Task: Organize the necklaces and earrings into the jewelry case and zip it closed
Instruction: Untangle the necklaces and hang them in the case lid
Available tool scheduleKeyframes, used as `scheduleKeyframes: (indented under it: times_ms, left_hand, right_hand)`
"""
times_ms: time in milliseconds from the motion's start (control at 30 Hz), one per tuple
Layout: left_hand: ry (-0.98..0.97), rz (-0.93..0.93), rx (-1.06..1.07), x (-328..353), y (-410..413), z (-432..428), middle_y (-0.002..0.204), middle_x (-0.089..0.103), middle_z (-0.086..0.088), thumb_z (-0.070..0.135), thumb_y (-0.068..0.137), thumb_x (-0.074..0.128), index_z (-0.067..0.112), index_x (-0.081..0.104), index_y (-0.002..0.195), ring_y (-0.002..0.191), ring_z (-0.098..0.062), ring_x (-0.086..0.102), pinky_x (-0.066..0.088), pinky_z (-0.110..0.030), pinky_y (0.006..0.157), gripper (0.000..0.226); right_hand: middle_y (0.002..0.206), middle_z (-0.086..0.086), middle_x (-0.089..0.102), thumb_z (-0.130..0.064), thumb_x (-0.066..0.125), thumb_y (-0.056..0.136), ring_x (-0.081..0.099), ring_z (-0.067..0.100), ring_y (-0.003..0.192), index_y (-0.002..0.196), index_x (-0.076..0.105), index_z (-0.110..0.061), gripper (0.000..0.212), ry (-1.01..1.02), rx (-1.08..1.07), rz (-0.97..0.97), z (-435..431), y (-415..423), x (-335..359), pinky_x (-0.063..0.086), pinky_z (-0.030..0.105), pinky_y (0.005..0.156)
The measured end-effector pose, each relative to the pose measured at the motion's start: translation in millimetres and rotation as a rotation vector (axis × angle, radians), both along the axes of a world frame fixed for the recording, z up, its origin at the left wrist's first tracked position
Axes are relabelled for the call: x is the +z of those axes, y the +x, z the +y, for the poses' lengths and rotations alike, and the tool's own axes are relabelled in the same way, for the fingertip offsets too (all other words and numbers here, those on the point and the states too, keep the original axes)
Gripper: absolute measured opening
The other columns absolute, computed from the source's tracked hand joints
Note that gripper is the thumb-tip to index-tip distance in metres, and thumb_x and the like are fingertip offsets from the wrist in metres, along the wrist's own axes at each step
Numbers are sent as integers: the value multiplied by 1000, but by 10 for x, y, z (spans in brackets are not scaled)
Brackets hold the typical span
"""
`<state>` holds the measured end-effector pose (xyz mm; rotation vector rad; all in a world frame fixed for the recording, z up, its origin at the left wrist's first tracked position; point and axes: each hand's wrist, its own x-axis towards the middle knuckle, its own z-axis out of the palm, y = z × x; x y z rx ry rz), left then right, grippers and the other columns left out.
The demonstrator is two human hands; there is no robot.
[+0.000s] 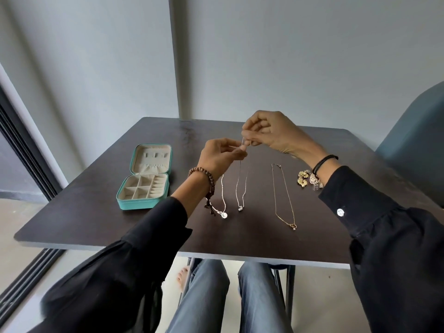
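A teal jewelry case point(144, 203) lies open at the left of the dark table point(96, 219), its cream compartments showing. My left hand point(219, 156) and my right hand point(271, 133) both pinch the top ends of a thin silver necklace point(241, 188), raised above the table, with its small pendant near the tabletop. A second silver necklace with a round pendant point(223, 203) lies just left of it, partly under my left wrist. A gold necklace point(284, 198) lies flat to the right. Gold and silver earrings point(304, 177) sit by my right wrist, partly hidden by it.
A blue chair point(418, 140) stands at the table's right side. Grey walls close off the back, and a dark window frame point(21, 150) runs along the left. My legs are under the front edge.
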<state>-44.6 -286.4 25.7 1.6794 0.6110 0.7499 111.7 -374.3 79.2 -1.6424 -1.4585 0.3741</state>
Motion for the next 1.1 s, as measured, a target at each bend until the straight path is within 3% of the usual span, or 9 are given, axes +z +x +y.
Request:
scheduleKeyframes:
  times_ms: [67, 233, 400, 567, 700, 833, 933, 1100]
  left_hand:
    - [-23, -33, -26, 39, -46, -53, 85, 75, -3, 24, 89, 75, 3, 72, 100, 78, -8, 71, 46, -11, 67, 25]
    - [-62, -52, -76, 34, -162, -157, 81, 73, -3, 21, 90, 73, -4, 72, 103, 74, -6, 70, 51, -18, 77, 28]
    - [-145, -42, -150, -122, -236, -239, 83, 73, -3, 28, 93, 70, 3, 73, 91, 86, -12, 67, 50, -32, 96, 25]
    - [-264, -115, -167, -165, -286, -354, 89, 71, 5, 29, 93, 68, 10, 68, 92, 98, -10, 65, 43, -29, 102, 19]
    - [-474, -218, -198, -148, -325, -441, 91, 63, -1, 24, 92, 69, 11, 70, 91, 86, -14, 59, 49, -34, 98, 13]
    - [-603, -235, -207, -182, -351, -505, 103, 74, -7, 23, 92, 67, 4, 71, 97, 99, -19, 68, 51, -39, 103, 20]
    - [-594, -231, -283, -185, -410, -551, 115, 72, -19, 22, 98, 61, 0, 64, 101, 110, -28, 70, 53, -39, 102, 23]
    - [-576, -244, -355, -197, -486, -610, 116, 71, -21, 19, 100, 57, 2, 66, 108, 111, -30, 69, 58, -33, 92, 20]
  right_hand:
    - [92, 13, 74, -16, 74, 93, 75, 23, 84, 105, 67, -2, 20, 42, -3, 34, -60, -20, 90, 62, 34, 81]
    - [81, 7, 65, -13, 70, 95, 62, 15, 68, 99, 69, -7, 8, 149, -12, 259, -130, -86, 340, 57, 31, 73]
    - [80, 9, 61, -12, 70, 95, 57, 13, 66, 100, 68, -4, 9, 190, -4, 379, -151, -164, 548, 57, 29, 71]
    - [79, 7, 61, -11, 70, 94, 56, 15, 67, 97, 69, -6, 6, 196, -27, 463, -166, -186, 675, 55, 29, 70]
    - [78, 6, 61, -10, 70, 93, 56, 15, 66, 97, 69, -6, 5, 197, -51, 529, -159, -175, 683, 55, 28, 69]
    - [78, 6, 61, -8, 70, 93, 55, 16, 66, 101, 68, -3, 10, 217, -70, 608, -159, -136, 691, 55, 27, 68]
    - [78, 6, 61, -7, 71, 92, 56, 16, 66, 102, 67, -2, 11, 219, -88, 636, -150, -95, 679, 56, 26, 67]
    - [78, 8, 62, -5, 71, 91, 56, 16, 64, 103, 67, -1, 13, 217, -110, 694, -122, -17, 603, 55, 26, 66]
